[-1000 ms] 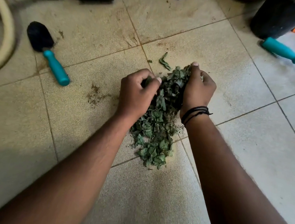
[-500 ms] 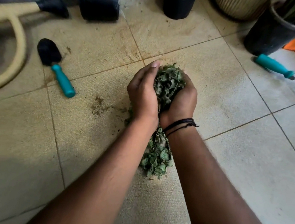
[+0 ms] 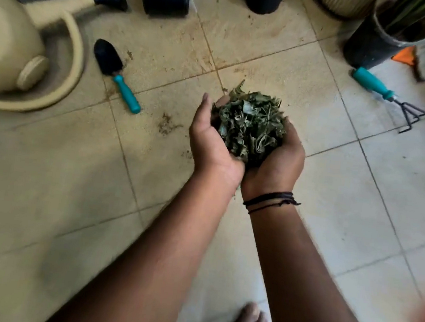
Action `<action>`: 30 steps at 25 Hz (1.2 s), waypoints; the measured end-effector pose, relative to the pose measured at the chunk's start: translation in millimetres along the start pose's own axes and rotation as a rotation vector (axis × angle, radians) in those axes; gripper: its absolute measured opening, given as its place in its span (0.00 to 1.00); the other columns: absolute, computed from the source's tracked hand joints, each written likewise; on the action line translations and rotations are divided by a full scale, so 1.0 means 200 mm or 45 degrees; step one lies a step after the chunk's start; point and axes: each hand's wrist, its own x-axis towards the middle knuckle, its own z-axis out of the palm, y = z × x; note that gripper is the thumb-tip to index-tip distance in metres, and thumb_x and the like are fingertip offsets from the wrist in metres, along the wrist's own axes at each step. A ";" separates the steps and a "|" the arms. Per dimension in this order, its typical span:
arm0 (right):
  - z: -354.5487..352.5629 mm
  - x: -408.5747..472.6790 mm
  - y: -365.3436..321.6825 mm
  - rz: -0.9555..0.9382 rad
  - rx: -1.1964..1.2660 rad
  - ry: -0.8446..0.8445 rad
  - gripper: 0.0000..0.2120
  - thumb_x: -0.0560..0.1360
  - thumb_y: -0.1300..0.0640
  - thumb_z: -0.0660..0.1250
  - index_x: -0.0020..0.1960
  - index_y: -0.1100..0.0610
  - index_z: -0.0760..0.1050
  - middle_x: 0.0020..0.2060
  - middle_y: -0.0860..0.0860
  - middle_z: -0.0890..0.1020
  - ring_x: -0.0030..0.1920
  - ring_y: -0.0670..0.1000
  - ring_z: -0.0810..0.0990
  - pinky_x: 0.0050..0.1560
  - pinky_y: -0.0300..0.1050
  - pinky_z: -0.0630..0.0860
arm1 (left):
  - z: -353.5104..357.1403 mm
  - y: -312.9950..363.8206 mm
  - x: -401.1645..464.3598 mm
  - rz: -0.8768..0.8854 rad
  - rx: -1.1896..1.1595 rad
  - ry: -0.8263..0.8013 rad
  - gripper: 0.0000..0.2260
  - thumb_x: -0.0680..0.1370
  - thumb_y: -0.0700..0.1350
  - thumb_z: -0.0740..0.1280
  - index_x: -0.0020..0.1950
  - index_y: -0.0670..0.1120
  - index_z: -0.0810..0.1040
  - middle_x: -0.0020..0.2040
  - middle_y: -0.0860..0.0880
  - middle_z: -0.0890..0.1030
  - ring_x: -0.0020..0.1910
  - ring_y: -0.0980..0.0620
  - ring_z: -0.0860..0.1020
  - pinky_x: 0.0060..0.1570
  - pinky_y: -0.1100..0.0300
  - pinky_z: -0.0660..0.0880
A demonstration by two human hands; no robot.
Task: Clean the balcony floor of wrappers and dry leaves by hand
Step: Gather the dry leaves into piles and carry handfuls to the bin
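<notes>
The dry leaves (image 3: 249, 128) sit heaped in the bowl of my two hands, lifted clear of the floor (image 3: 360, 204) and held over the middle of the tiles. My left hand (image 3: 213, 145) cups the left side of the heap with its fingers (image 3: 204, 107) reaching up along the far edge; my right hand (image 3: 277, 160) curls under and round the right side, heels of both palms pressed together. So both sets of fingers are curved close about the leaves, holding them, not spread wide.

I judge this to be the carrying step: the pile is gathered and needs a place to be dropped. No bin or bag shows here, so the next move calls for turning toward one while keeping my palms sealed, since the load is loose and light and bits could slip out at my wrists.

The leaves are crisp, curled and crumpled, dull green with paler scraps among them. The floor is pale matt tile with dark joints, and brown soil crumbs (image 3: 166, 124) lie just left of my hands. Farther left lies a small black trowel (image 3: 116, 74) with a teal handle beside a beige plastic watering can (image 3: 9, 53). At the far right a hand rake (image 3: 388, 97) rests near a dark pot (image 3: 373, 44).
</notes>
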 end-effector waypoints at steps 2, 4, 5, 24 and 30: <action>0.11 -0.30 -0.19 0.056 0.097 0.038 0.27 0.71 0.52 0.68 0.65 0.68 0.78 0.64 0.66 0.79 0.64 0.67 0.78 0.68 0.66 0.73 | 0.13 0.07 -0.30 0.018 -0.013 0.007 0.32 0.71 0.59 0.70 0.69 0.40 0.77 0.66 0.36 0.79 0.65 0.33 0.78 0.66 0.32 0.71; 0.28 -0.60 -0.43 0.082 0.151 0.037 0.25 0.75 0.52 0.66 0.66 0.68 0.76 0.64 0.66 0.79 0.64 0.67 0.78 0.67 0.67 0.73 | 0.33 0.18 -0.61 0.055 0.012 0.035 0.31 0.69 0.59 0.73 0.65 0.41 0.80 0.65 0.36 0.80 0.63 0.34 0.79 0.65 0.31 0.72; 0.38 -0.74 -0.57 0.069 0.176 0.028 0.25 0.76 0.52 0.66 0.66 0.68 0.76 0.64 0.67 0.79 0.64 0.67 0.78 0.67 0.67 0.73 | 0.45 0.24 -0.76 0.060 0.030 0.042 0.32 0.68 0.59 0.73 0.65 0.40 0.80 0.64 0.36 0.80 0.63 0.34 0.79 0.64 0.31 0.73; 1.55 -2.91 -2.64 -0.379 0.578 -0.166 0.25 0.81 0.51 0.58 0.71 0.65 0.74 0.65 0.64 0.78 0.65 0.66 0.77 0.70 0.63 0.71 | 2.28 0.82 -3.30 -0.229 0.228 -0.756 0.16 0.82 0.51 0.60 0.61 0.43 0.78 0.66 0.35 0.78 0.64 0.34 0.77 0.70 0.38 0.70; 1.32 -3.02 -2.70 -0.686 0.722 0.075 0.24 0.78 0.53 0.61 0.69 0.66 0.75 0.66 0.64 0.77 0.66 0.66 0.77 0.70 0.64 0.71 | 2.26 0.62 -3.45 -0.551 0.448 -0.846 0.15 0.80 0.50 0.60 0.54 0.42 0.81 0.55 0.38 0.82 0.55 0.38 0.80 0.65 0.44 0.73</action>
